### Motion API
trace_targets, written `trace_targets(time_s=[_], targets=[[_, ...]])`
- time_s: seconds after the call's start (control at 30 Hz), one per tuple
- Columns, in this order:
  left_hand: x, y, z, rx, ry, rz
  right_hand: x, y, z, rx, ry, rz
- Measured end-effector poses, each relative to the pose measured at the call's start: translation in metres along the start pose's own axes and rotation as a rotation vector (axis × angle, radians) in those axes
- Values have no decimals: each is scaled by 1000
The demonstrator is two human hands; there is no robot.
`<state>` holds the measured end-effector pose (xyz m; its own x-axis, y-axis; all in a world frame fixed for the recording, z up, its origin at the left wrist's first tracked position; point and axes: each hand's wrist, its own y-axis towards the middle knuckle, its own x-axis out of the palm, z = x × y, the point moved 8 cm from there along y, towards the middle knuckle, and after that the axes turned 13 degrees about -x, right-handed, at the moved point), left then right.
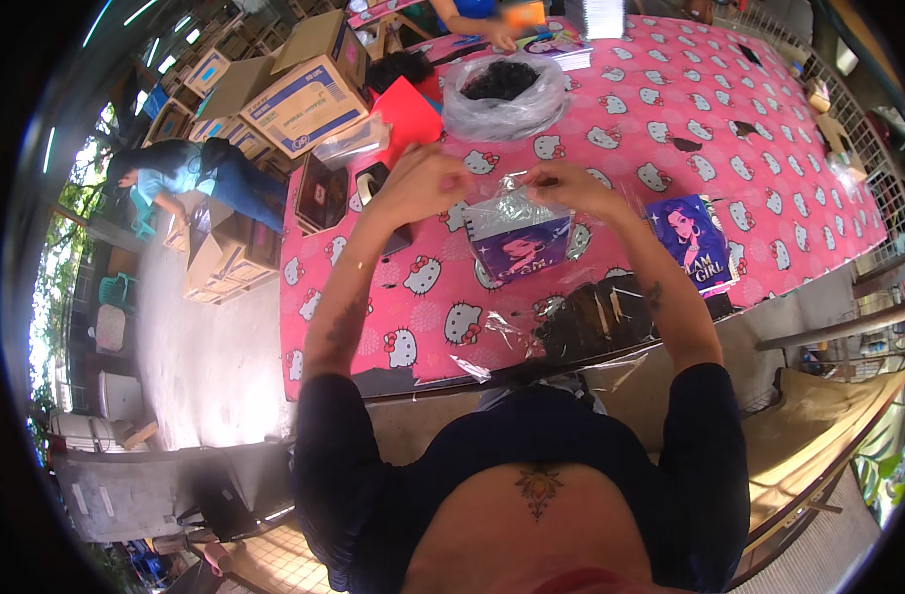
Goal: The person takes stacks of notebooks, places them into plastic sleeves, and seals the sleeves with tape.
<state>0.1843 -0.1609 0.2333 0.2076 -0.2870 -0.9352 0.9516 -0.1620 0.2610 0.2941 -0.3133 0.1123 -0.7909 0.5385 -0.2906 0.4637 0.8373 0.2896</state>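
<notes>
A purple box point(523, 249) with a cartoon figure on its front stands before me on the table. Clear plastic film point(517, 206) lies crumpled over its top and catches the light. My right hand point(576, 190) pinches the film at the box's far edge. At the upper left of the box my left hand point(425, 185) has its fingers drawn together; what they hold, if anything, is too small to make out. Beside my left wrist sits a dark tape dispenser point(398, 238), partly hidden by the arm. Farther right lies a purple booklet point(692, 243) with a similar figure.
A pink patterned cloth point(660, 129) covers the table. A clear bag with dark contents point(507, 84), a red sheet point(406, 114) and cardboard boxes point(304, 94) stand beyond. Across the table a co-worker's hand point(500, 38) shows; another person point(210, 173) bends over cartons at left.
</notes>
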Motion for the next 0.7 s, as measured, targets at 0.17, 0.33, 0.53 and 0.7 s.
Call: trace_targets(time_s=[0.17, 0.33, 0.53, 0.7], targets=[[73, 70, -3, -26, 5, -683, 2, 0, 3, 19, 85, 0], [173, 38, -48, -327, -640, -879, 4, -4, 5, 38, 93, 35], [113, 21, -68, -404, -622, -362, 11, -1, -16, 0, -90, 57], [78, -25, 75, -24, 305, 291, 1, -30, -57, -258, -442, 359]])
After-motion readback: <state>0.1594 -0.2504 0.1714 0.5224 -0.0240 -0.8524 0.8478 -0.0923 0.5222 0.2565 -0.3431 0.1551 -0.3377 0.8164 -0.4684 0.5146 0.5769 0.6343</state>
